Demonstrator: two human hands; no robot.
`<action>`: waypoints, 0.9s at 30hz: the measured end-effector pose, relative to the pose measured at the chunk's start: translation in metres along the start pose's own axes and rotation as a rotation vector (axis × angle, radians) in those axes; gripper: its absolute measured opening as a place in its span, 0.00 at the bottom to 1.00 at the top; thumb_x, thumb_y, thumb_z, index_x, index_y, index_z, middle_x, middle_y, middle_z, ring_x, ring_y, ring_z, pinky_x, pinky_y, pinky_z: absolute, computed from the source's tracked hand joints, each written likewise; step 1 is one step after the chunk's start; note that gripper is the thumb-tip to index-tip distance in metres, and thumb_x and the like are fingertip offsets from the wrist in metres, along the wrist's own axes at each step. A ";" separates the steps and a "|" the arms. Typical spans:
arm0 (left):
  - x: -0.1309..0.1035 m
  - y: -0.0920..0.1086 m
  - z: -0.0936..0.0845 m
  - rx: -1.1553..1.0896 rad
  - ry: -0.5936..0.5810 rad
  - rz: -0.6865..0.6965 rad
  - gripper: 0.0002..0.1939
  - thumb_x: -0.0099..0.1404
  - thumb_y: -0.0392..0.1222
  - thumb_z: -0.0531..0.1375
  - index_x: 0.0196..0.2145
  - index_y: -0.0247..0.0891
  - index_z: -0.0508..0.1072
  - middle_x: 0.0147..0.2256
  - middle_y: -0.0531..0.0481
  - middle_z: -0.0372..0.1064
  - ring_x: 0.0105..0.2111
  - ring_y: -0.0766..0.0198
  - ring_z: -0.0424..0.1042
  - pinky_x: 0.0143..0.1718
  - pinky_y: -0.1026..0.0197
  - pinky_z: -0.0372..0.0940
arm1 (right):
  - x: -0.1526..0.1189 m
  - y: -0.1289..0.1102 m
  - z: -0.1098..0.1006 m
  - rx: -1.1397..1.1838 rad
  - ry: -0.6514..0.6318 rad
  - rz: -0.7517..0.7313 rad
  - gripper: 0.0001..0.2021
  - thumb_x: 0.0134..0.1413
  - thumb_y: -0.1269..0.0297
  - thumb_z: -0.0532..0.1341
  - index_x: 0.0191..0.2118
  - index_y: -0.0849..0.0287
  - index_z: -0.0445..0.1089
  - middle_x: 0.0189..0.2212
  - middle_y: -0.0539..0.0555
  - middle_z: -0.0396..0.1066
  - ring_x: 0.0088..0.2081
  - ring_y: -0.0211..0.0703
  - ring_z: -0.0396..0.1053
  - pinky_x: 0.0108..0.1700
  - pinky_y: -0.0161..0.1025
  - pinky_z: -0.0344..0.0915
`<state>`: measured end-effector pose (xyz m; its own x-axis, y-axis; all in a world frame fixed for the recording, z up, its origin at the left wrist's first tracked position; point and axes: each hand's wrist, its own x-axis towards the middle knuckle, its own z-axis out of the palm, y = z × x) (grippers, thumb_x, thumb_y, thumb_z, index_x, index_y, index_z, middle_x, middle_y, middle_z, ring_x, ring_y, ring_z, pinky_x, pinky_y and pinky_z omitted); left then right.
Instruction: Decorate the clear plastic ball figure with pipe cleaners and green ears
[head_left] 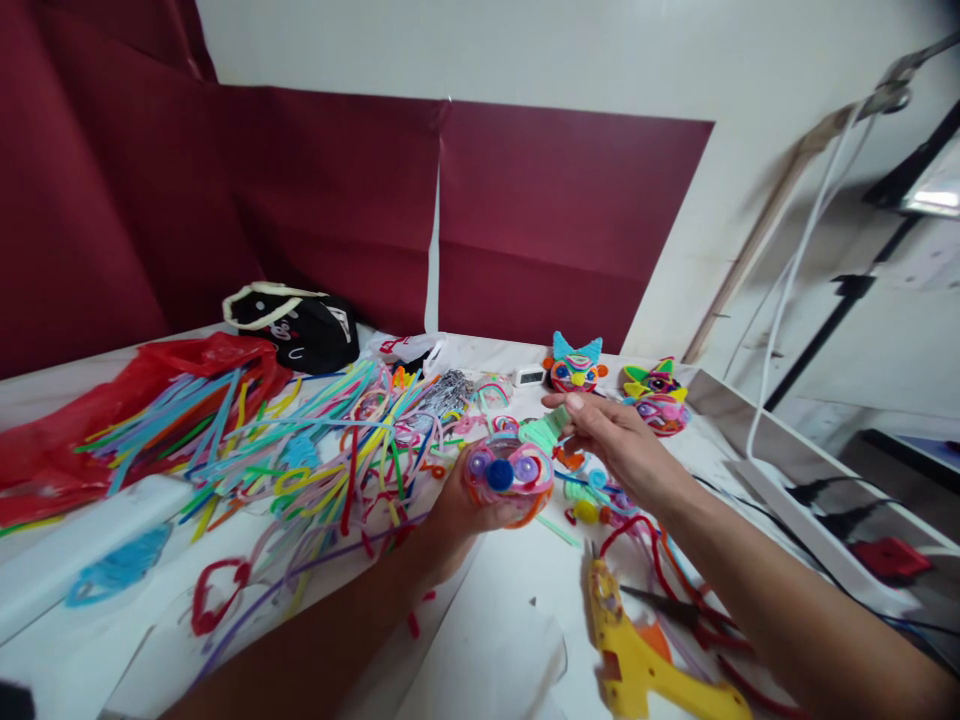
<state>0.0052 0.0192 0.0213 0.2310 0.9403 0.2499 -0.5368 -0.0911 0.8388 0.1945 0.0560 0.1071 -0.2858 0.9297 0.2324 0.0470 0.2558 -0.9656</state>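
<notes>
"Where's the piece being worked on?"

"The pink pipe-cleaner face point(517, 498) is just below the middle of the view, off the table. The left hand point(448, 512) is wrapped round its side and underside, the blue nose and purple eyes facing the wearer."

"And the other hand?"

"The right hand point(619, 435) comes in from about two o'clock of the face, thumb and fingers pinched together on a pale green piece point(547, 428). Its lower end meets or overlaps the face's upper edge; blur makes actual contact hard to confirm."

"How would you handle that well?"

"I'd brace the face firmly from below without squashing the coils, and grip the green piece by its outer end, fingertips away from the joint. I'd check its tilt from straight on, then use light, even pressure; a hard push might bend it or skew the eyes."

"Anything close by to mind?"

"The yellow glue gun point(628, 655) lies at five o'clock, nozzle pointing up towards the work. I'd treat that tip as hot and move wrists around it. The blue-eared figure point(576, 366) sits at one o'clock, the yellow-eared figure point(658, 400) at two, and loose pipe cleaners point(315, 430) spread towards nine and ten."
</notes>
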 end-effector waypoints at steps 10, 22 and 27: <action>-0.001 -0.001 -0.002 0.019 0.027 -0.012 0.37 0.43 0.39 0.75 0.51 0.46 0.69 0.47 0.47 0.73 0.48 0.50 0.72 0.53 0.47 0.63 | -0.004 -0.002 -0.007 -0.019 -0.007 -0.008 0.21 0.54 0.48 0.63 0.45 0.60 0.74 0.29 0.51 0.70 0.31 0.40 0.69 0.34 0.38 0.67; 0.000 -0.007 -0.004 0.105 0.069 -0.041 0.42 0.41 0.35 0.76 0.53 0.43 0.66 0.47 0.45 0.73 0.47 0.50 0.72 0.50 0.49 0.65 | -0.008 0.008 -0.009 -0.140 -0.044 -0.007 0.18 0.41 0.58 0.72 0.39 0.59 0.75 0.20 0.46 0.67 0.23 0.37 0.63 0.26 0.36 0.59; 0.002 -0.016 -0.009 0.112 0.080 -0.061 0.43 0.40 0.35 0.76 0.53 0.42 0.66 0.47 0.44 0.73 0.47 0.50 0.72 0.49 0.50 0.66 | -0.007 0.014 -0.010 -0.135 -0.041 -0.038 0.18 0.41 0.56 0.72 0.37 0.60 0.75 0.20 0.46 0.66 0.23 0.36 0.63 0.26 0.36 0.59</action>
<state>0.0066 0.0259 0.0042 0.1930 0.9678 0.1615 -0.4292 -0.0648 0.9009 0.2070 0.0555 0.0925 -0.3283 0.9079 0.2607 0.1628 0.3263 -0.9312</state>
